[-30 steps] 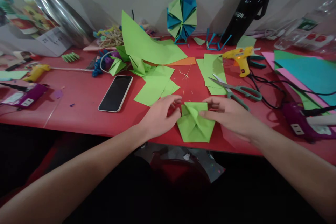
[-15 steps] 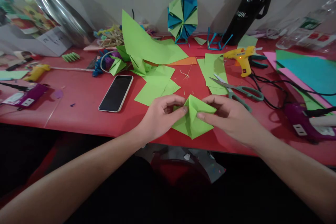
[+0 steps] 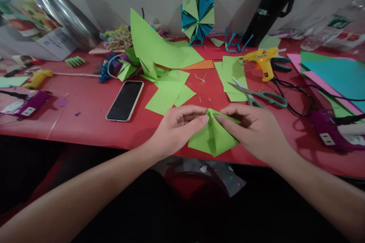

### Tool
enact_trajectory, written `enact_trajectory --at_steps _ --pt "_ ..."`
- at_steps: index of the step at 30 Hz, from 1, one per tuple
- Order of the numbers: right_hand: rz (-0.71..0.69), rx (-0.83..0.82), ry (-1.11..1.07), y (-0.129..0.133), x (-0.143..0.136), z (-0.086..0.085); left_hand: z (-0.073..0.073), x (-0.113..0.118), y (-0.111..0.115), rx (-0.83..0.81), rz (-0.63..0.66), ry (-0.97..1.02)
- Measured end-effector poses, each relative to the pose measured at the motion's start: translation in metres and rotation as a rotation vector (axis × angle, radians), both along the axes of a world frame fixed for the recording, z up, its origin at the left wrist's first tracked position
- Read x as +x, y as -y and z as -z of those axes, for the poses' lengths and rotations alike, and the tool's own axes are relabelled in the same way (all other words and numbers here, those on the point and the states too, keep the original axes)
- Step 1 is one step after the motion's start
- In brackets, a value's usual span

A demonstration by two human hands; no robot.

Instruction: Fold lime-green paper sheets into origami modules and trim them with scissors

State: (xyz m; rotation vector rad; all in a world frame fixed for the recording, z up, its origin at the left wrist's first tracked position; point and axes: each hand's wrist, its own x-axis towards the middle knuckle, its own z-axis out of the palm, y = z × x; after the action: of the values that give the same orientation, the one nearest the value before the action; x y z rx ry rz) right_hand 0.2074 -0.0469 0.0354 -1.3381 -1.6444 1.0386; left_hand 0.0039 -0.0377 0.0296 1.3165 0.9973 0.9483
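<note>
Between both hands is a folded sheet of lime-green paper (image 3: 214,140), with a raised crease down its middle, above the red table's front edge. My left hand (image 3: 178,127) pinches its upper left side, thumb on top near the peak. On the upper right side, my right hand (image 3: 253,127) grips the paper with its thumb close to the same peak. The fingertips beneath the sheet are partly hidden. Just beyond the hands lie flat green sheets (image 3: 168,89), and scissors (image 3: 261,94) with grey-green handles rest by the right hand.
A phone (image 3: 124,100) lies left of the hands. At the right, a yellow glue gun (image 3: 264,62) stands by black cables and a purple power strip (image 3: 332,129). Behind are a blue-and-green paper wheel (image 3: 198,15), a black bottle (image 3: 269,11) and a large curved green sheet (image 3: 162,51).
Both thumbs have slid up toward the paper's top peak and closer together. The folded paper has shifted slightly right and toward me, and more of its lower part shows.
</note>
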Motion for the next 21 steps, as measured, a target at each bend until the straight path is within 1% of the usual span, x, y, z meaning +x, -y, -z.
enact_trajectory --at_steps 3,6,10,21 --pt "-0.036 0.056 0.06 0.0026 -0.0008 -0.0036 -0.0014 0.0004 -0.0002 -0.023 0.026 -0.008" --pt "-0.054 0.085 0.076 0.0042 -0.0015 -0.0053 -0.0016 0.001 -0.0004 0.0 0.069 0.008" --pt "-0.043 0.088 0.092 0.0048 -0.0019 -0.0056 -0.0012 0.0007 -0.0006 0.043 0.082 -0.001" --pt "-0.084 0.079 0.089 0.0061 -0.0007 -0.0065 -0.0001 -0.0025 -0.0018 0.065 0.111 -0.021"
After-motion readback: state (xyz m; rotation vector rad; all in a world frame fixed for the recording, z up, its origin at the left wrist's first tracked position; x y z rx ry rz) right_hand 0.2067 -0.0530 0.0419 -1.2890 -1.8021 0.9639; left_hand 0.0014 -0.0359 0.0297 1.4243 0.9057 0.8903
